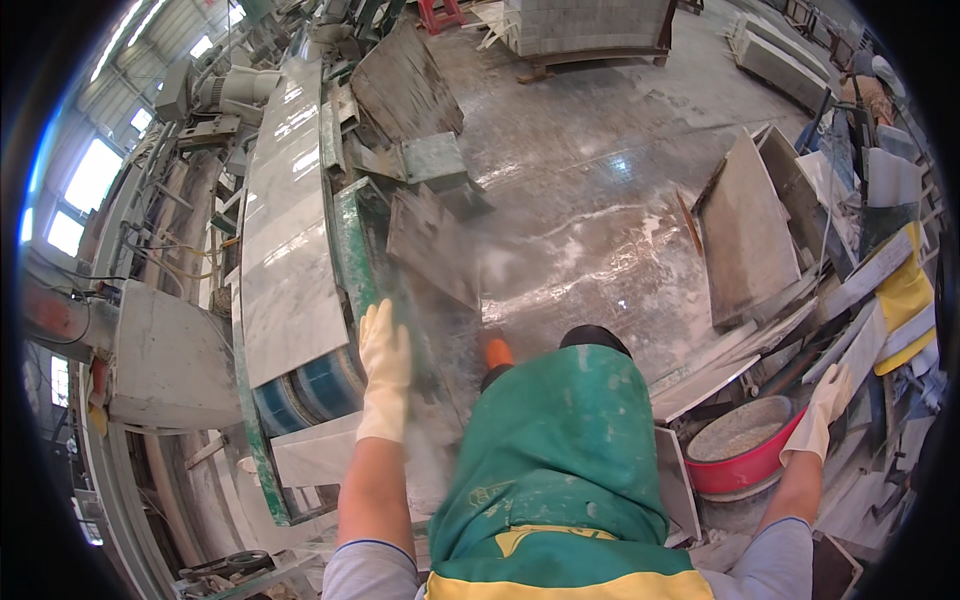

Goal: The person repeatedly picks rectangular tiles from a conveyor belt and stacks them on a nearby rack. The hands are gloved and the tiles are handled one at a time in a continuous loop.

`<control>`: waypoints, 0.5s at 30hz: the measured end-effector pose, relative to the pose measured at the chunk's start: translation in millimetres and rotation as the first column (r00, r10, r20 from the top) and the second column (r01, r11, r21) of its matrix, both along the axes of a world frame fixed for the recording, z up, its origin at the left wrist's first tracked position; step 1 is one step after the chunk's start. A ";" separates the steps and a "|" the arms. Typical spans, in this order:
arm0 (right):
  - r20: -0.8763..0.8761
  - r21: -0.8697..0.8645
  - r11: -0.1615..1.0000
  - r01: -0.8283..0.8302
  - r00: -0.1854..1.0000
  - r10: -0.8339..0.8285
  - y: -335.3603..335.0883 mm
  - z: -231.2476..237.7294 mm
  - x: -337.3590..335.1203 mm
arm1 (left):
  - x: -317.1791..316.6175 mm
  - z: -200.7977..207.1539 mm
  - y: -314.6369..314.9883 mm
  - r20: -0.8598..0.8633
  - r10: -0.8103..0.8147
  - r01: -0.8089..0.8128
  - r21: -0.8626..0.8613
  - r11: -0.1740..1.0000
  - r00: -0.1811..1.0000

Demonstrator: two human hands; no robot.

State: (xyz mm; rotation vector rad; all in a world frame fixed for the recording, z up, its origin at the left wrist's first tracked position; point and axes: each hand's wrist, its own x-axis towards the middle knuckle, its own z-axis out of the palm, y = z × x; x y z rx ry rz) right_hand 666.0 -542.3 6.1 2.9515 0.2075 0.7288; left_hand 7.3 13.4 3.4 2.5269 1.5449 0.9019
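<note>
My left hand (385,350), in a cream rubber glove, is raised with its fingers stretched out and nothing in it. It is beside the green side rail (357,235) of a conveyor, near the end of a row of pale stone slabs (290,290). Under the nearest slab shows the blue belt end (325,388) of the conveyor. Far to the right, my right hand (826,402), also gloved, has its fingers extended. It is just past the rim of a red tub (745,463) holding greyish contents. Whether it touches the stone offcuts beside it, I cannot tell.
Stone boards (745,235) lean on the right, among offcuts and a yellow sheet (907,305). Broken slabs (432,240) lean against the conveyor's side. A slab stack (590,28) stands ahead on the wet floor (570,170). A person (873,92) is at the far right.
</note>
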 end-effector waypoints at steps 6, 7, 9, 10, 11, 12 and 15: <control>-0.007 0.021 1.000 -0.001 1.000 0.001 2.8 0.4 -6.3 | -1.3 -4.4 1.4 0.008 0.006 -0.006 -0.019 1.000 1.000; -0.006 0.020 1.000 0.003 1.000 -0.003 3.1 0.5 -7.0 | -1.4 -4.1 1.3 0.027 -0.004 0.004 -0.023 1.000 1.000; -0.013 0.019 1.000 -0.015 1.000 0.015 3.0 1.0 -7.9 | -0.2 -3.3 0.5 0.018 -0.001 0.001 0.015 1.000 1.000; 0.005 0.007 1.000 -0.023 1.000 0.023 2.6 1.0 -8.3 | 0.4 -2.6 0.0 0.013 0.006 -0.007 0.025 1.000 1.000; -0.008 0.014 1.000 -0.023 1.000 0.023 2.2 0.5 -8.7 | 0.8 -1.9 -0.5 0.018 0.003 -0.003 0.022 1.000 1.000; 0.005 0.011 1.000 -0.025 1.000 0.025 1.7 -0.4 -9.1 | 0.9 -1.2 -1.0 0.021 0.001 -0.001 0.016 1.000 1.000; 0.028 0.010 0.999 -0.040 0.999 0.040 0.0 -4.9 -9.5 | 0.8 -0.4 -1.1 0.026 -0.004 0.003 0.016 1.000 1.000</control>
